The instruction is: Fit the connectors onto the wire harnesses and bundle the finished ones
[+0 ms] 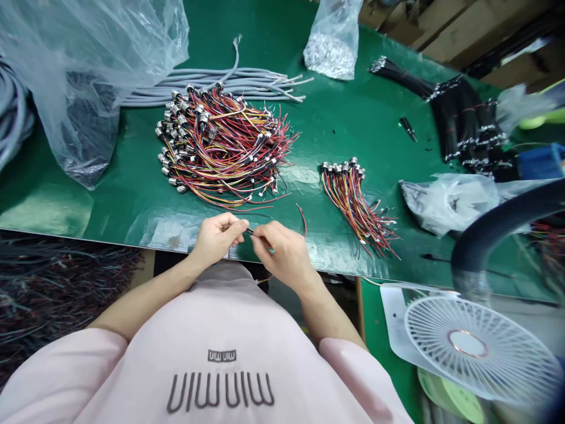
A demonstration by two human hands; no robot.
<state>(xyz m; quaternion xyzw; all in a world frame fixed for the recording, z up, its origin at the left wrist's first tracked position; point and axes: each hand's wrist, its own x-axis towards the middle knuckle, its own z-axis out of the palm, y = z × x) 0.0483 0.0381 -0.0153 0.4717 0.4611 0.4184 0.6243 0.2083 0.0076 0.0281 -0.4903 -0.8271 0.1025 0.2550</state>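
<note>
- Across the green tabletop (375,121), the near edge runs just below the hands; I think the work is best kept above this edge, so that a dropped piece lands on the surface and not on the floor.
- The big heap (229,150) of wires with metal connectors lies beyond the hands, left of the tabletop's middle; its wire ends point to the right, so the forearms should stay low and not catch them.
- The small bundle (351,203) lies nearer to the near edge, to the right of the heap, with connectors together at the far end; this order deserves care.
- The left hand (222,237) and the right hand (282,252) are close together, each pinching with thumb and fingers; a light, equal grip should serve well.
- A red wire (303,218) curves just beyond the right hand; whether it joins the held piece, I cannot tell.
- The black piece (249,231) is between the fingertips, just inside the near edge; it is mostly covered, so feeling must help the eye.
</note>
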